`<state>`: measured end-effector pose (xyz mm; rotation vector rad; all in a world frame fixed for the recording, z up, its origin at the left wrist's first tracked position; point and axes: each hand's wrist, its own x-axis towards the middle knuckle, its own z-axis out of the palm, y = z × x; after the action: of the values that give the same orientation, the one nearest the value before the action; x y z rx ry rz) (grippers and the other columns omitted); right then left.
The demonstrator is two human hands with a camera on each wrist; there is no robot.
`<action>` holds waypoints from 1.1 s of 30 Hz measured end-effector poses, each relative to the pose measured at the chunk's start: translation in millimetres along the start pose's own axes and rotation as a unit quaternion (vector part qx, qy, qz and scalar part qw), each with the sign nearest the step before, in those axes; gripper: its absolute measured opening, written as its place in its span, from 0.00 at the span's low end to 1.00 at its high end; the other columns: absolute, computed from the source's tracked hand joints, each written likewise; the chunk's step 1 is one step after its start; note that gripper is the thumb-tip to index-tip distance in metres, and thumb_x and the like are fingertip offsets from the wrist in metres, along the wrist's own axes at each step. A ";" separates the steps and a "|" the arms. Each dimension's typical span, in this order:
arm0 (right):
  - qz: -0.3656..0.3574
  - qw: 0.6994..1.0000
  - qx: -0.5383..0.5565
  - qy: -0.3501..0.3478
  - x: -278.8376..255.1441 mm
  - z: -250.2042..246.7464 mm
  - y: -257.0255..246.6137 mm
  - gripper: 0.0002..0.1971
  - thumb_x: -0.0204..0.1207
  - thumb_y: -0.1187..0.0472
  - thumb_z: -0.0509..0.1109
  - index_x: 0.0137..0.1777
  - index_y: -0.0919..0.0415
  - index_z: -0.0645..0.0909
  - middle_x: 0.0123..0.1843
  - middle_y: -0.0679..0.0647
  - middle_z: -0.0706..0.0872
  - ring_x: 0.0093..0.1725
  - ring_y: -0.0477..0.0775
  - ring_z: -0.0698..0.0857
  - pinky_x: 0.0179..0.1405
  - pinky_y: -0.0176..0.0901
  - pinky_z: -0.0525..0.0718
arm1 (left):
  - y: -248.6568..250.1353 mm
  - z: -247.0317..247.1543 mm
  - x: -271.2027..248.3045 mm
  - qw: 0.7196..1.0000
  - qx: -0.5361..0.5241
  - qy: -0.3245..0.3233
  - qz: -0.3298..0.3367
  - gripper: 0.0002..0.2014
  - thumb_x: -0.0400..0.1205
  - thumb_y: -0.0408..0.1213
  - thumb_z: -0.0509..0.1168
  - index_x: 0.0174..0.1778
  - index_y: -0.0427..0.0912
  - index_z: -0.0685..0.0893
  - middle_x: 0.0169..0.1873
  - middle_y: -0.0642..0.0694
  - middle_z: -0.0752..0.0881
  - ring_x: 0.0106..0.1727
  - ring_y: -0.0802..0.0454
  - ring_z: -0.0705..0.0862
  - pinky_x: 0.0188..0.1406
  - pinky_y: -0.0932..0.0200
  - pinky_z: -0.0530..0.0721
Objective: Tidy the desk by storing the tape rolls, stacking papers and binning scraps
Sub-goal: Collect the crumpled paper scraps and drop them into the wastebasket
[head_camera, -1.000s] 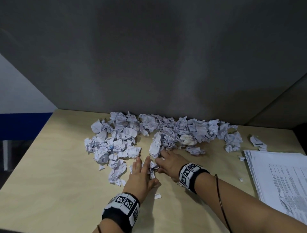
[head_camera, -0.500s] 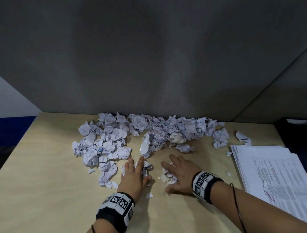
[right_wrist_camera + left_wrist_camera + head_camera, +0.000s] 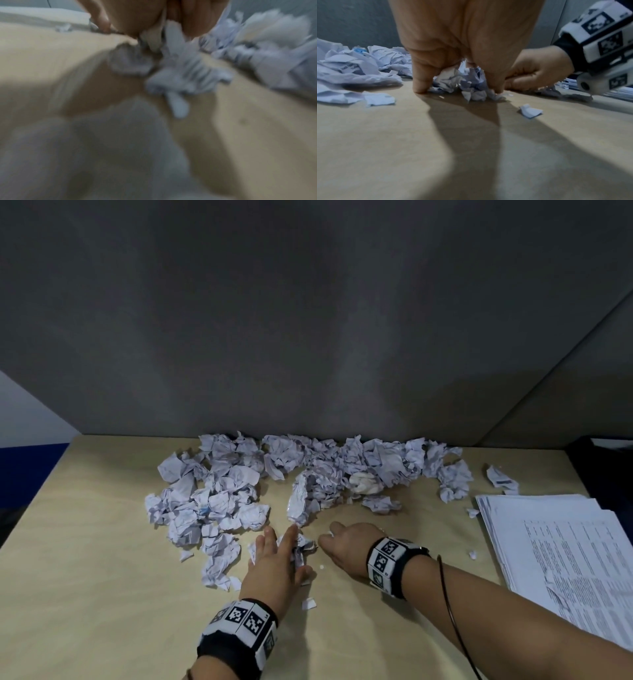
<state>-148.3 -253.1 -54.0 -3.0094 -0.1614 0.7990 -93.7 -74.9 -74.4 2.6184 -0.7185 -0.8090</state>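
Scraps [image 3: 303,546] bunch between both hands mid-desk: the left hand [image 3: 274,566] cups them with spread fingers, while the right hand [image 3: 346,549] seems curled around torn bits. Beyond them, the crumpled pile [image 3: 308,474] hugs the back edge; bare desk [image 3: 102,611] lies nearer, and stacked papers [image 3: 565,549] sit right.

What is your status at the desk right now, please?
Left hand open, cupping scraps. Right hand gripping scraps. Main pile unbinned. Nothing in the way.

Bare desk [image 3: 102,594] lies open on the near side; crumpled scraps [image 3: 308,474] and the paper stack [image 3: 565,542] block the far side and right.
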 end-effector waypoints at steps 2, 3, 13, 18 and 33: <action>0.013 1.000 -0.012 -0.015 0.9 -6.9 3.1 0.14 0.71 0.64 0.71 0.54 0.61 0.73 0.45 0.62 0.80 0.34 0.63 0.83 0.20 0.42 0.65 | -0.6 0.2 1.1 0.999 0.033 0.019 0.015 0.31 0.81 0.45 0.63 0.77 0.61 0.57 0.79 0.43 0.56 0.80 0.43 0.57 0.62 0.47 0.80; 0.035 0.999 -0.008 0.002 1.2 -8.2 8.8 0.15 0.62 0.64 0.77 0.47 0.62 0.77 0.36 0.60 0.82 0.26 0.59 0.81 0.17 0.37 0.63 | -1.5 0.3 1.6 0.998 0.049 0.029 0.026 0.29 0.80 0.42 0.64 0.75 0.61 0.60 0.75 0.45 0.61 0.76 0.45 0.63 0.54 0.49 0.84; 0.314 0.893 0.265 0.184 -109.4 1.2 66.4 0.17 0.84 0.54 0.55 0.66 0.60 0.75 0.52 0.65 0.87 0.50 0.65 0.86 0.42 0.47 0.80 | 35.0 -3.2 -4.7 0.994 0.076 0.032 0.077 0.21 0.79 0.38 0.64 0.66 0.59 0.71 0.62 0.50 0.73 0.62 0.48 0.71 0.47 0.53 0.82; 0.393 0.815 0.357 0.232 -138.1 23.9 75.0 0.10 0.83 0.56 0.57 0.46 0.61 0.74 0.42 0.67 0.86 0.43 0.65 0.85 0.35 0.45 0.74 | 62.8 -2.4 -3.0 0.994 0.005 0.032 0.104 0.16 0.81 0.43 0.62 0.65 0.55 0.74 0.60 0.46 0.74 0.60 0.44 0.78 0.48 0.54 0.80; 0.473 0.511 0.585 0.416 -248.7 52.3 98.6 0.18 0.84 0.59 0.59 0.31 0.57 0.64 0.27 0.48 0.66 0.26 0.47 0.67 0.25 0.31 0.67 | 212.3 50.2 -5.4 0.943 -0.238 -0.094 0.212 0.14 0.74 0.29 0.70 0.50 0.54 0.84 0.43 0.46 0.88 0.38 0.52 0.87 0.35 0.63 0.82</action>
<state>-379.7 -377.7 18.5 -1.5107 1.4334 -0.5743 -206.1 -254.6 -22.3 1.8866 -0.9561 -0.9601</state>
